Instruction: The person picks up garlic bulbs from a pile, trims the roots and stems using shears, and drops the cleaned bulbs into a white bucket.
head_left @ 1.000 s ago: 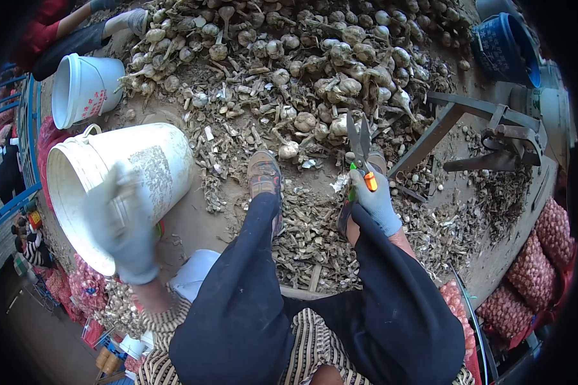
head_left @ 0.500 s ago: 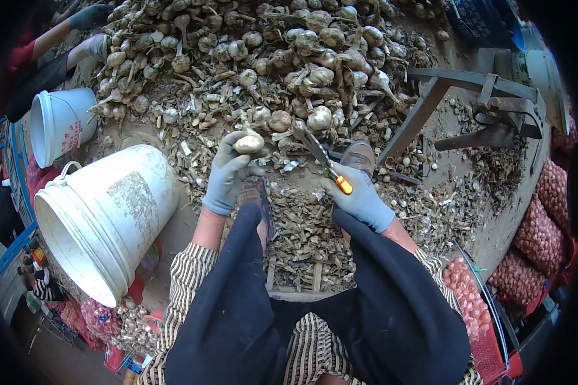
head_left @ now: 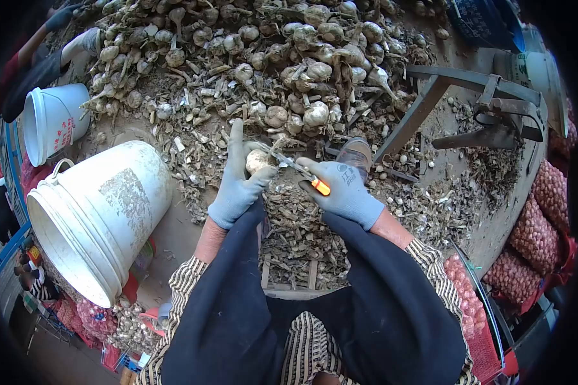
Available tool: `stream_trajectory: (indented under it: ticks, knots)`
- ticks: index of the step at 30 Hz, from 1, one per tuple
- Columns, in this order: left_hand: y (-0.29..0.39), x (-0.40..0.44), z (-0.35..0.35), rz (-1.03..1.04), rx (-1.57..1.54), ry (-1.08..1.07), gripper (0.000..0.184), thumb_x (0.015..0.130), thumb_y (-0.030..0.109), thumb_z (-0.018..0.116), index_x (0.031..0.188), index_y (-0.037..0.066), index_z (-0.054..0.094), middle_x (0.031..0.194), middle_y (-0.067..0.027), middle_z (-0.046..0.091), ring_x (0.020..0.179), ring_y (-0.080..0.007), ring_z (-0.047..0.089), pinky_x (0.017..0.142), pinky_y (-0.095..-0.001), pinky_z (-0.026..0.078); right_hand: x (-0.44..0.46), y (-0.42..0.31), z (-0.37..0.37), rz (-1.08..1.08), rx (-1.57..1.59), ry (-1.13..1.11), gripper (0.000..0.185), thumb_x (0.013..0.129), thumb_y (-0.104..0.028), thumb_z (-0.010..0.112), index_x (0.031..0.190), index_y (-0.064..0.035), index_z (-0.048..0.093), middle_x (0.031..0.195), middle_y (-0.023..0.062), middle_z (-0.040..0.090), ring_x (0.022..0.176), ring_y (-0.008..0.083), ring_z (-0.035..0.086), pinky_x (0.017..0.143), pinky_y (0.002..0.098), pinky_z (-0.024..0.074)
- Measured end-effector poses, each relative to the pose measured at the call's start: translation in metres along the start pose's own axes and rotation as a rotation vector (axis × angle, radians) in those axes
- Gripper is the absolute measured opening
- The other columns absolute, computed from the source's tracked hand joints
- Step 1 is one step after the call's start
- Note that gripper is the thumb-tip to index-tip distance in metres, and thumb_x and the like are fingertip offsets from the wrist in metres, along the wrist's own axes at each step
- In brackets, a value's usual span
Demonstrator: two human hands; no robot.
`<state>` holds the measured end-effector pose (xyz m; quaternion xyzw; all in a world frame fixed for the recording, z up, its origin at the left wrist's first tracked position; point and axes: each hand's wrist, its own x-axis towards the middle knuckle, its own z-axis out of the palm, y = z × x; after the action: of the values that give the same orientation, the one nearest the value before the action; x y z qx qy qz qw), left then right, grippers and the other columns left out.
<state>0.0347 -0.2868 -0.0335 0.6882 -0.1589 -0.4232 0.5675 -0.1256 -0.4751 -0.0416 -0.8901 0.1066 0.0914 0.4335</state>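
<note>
My left hand (head_left: 234, 192), in a pale grey-blue glove, grips a whitish garlic bulb (head_left: 257, 162) between thumb and fingers, its index finger pointing up. My right hand (head_left: 350, 192), gloved alike, is closed around shears (head_left: 320, 187) with an orange-and-yellow handle. The metal blades reach left to the bulb's stem side; whether they are closed on the stem cannot be made out. Beyond both hands lies a large heap of garlic bulbs (head_left: 316, 114) with dry stalks. Cut stalks and skins (head_left: 295, 221) litter the ground between my legs.
At left, a large white bucket (head_left: 135, 192) lies tilted, with a smaller white bucket (head_left: 70, 122) behind it. A metal frame (head_left: 424, 112) stands at right, near filled net sacks (head_left: 539, 228). Another person's gloved hand (head_left: 59, 19) is at upper left.
The shears have moved left and now meet the garlic at its stem side. My left hand has brought the bulb slightly lower and turned it toward the blades.
</note>
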Motion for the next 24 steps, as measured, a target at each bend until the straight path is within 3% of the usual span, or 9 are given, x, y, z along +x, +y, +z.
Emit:
stream_trajectory:
  ticks: [5, 6, 9, 11, 13, 17, 19, 21, 24]
  knots:
    - [-0.016, 0.015, -0.025, -0.007, -0.38, 0.243, 0.071, 0.084, 0.004, 0.064, 0.152, -0.002, 0.042, 0.11, -0.0107, 0.062, 0.092, -0.0148, 0.064, 0.073, -0.0251, 0.055, -0.008, 0.008, -0.004, 0.384, 0.388, 0.094, 0.044, 0.102, -0.037, 0.063, 0.135, -0.0074, 0.063, 0.07, 0.0092, 0.065, 0.062, 0.0216, 0.068, 0.063, 0.0351, 0.052]
    - [-0.015, 0.021, -0.03, 0.007, -0.233, 0.287, 0.047, 0.086, 0.006, 0.065, 0.132, -0.003, 0.06, 0.106, -0.0084, 0.065, 0.089, -0.0145, 0.066, 0.069, -0.025, 0.055, -0.01, 0.012, 0.004, 0.423, 0.571, 0.107, 0.043, 0.103, -0.036, 0.063, 0.134, -0.0073, 0.064, 0.07, 0.0096, 0.064, 0.063, 0.0208, 0.067, 0.063, 0.0355, 0.0515]
    - [-0.033, 0.059, -0.055, -0.173, 0.118, 0.093, 0.032, 0.089, 0.01, 0.066, 0.119, -0.001, 0.067, 0.102, -0.0038, 0.066, 0.093, -0.0139, 0.068, 0.067, -0.0267, 0.056, -0.02, 0.017, 0.009, 0.416, 0.596, 0.107, 0.041, 0.102, -0.035, 0.063, 0.132, -0.0069, 0.065, 0.072, 0.011, 0.065, 0.066, 0.0207, 0.066, 0.065, 0.036, 0.0509]
    - [-0.047, 0.085, -0.039, -0.072, 0.347, 0.108, 0.023, 0.092, 0.013, 0.066, 0.112, 0.007, 0.072, 0.1, -0.002, 0.069, 0.091, -0.0162, 0.07, 0.069, -0.035, 0.057, -0.017, 0.015, 0.006, 0.358, 0.442, 0.104, 0.039, 0.102, -0.034, 0.063, 0.13, -0.0067, 0.065, 0.073, 0.0121, 0.065, 0.068, 0.0213, 0.066, 0.067, 0.0361, 0.0509]
    - [-0.053, 0.102, -0.024, 0.298, 1.084, 0.287, 0.018, 0.091, 0.019, 0.072, 0.107, 0.011, 0.075, 0.101, -0.007, 0.071, 0.093, -0.0248, 0.07, 0.076, -0.0397, 0.056, -0.01, 0.009, -0.003, 0.39, 0.513, 0.095, 0.04, 0.101, -0.033, 0.065, 0.131, -0.0061, 0.065, 0.075, 0.0142, 0.066, 0.07, 0.0236, 0.066, 0.069, 0.0364, 0.051]
    - [-0.042, 0.113, -0.02, 0.273, 1.027, 0.291, 0.025, 0.088, 0.019, 0.075, 0.113, 0.013, 0.073, 0.094, -0.008, 0.069, 0.085, -0.0278, 0.069, 0.076, -0.0382, 0.054, -0.007, 0.007, -0.005, 0.287, 0.367, 0.186, 0.044, 0.097, -0.027, 0.069, 0.133, -0.0024, 0.064, 0.093, 0.018, 0.072, 0.084, 0.0305, 0.072, 0.077, 0.037, 0.0537]
    - [-0.034, 0.105, -0.026, 0.264, 0.832, 0.312, 0.022, 0.093, 0.017, 0.072, 0.114, 0.01, 0.072, 0.098, -0.0068, 0.072, 0.083, -0.0242, 0.069, 0.068, -0.0345, 0.052, -0.007, 0.006, -0.006, 0.288, 0.333, 0.166, 0.044, 0.095, -0.025, 0.071, 0.133, -0.0024, 0.064, 0.101, 0.019, 0.073, 0.093, 0.0333, 0.073, 0.082, 0.0386, 0.055]
    - [-0.019, 0.091, -0.035, -0.187, -0.188, 0.19, 0.019, 0.097, 0.016, 0.07, 0.112, 0.005, 0.071, 0.105, -0.0094, 0.074, 0.089, -0.021, 0.071, 0.064, -0.0292, 0.054, -0.009, 0.007, -0.005, 0.182, 0.158, 0.258, 0.046, 0.094, -0.024, 0.072, 0.135, -0.005, 0.063, 0.104, 0.019, 0.074, 0.094, 0.035, 0.072, 0.083, 0.0403, 0.0556]
    - [-0.033, 0.066, -0.035, -0.186, -0.812, 0.054, 0.034, 0.102, 0.019, 0.063, 0.13, 0.0, 0.06, 0.12, -0.0192, 0.07, 0.103, -0.0283, 0.072, 0.063, -0.031, 0.062, -0.008, 0.01, -0.005, 0.123, 0.117, 0.271, 0.049, 0.092, -0.025, 0.074, 0.137, -0.0079, 0.063, 0.103, 0.0179, 0.073, 0.093, 0.0345, 0.071, 0.081, 0.0407, 0.0554]
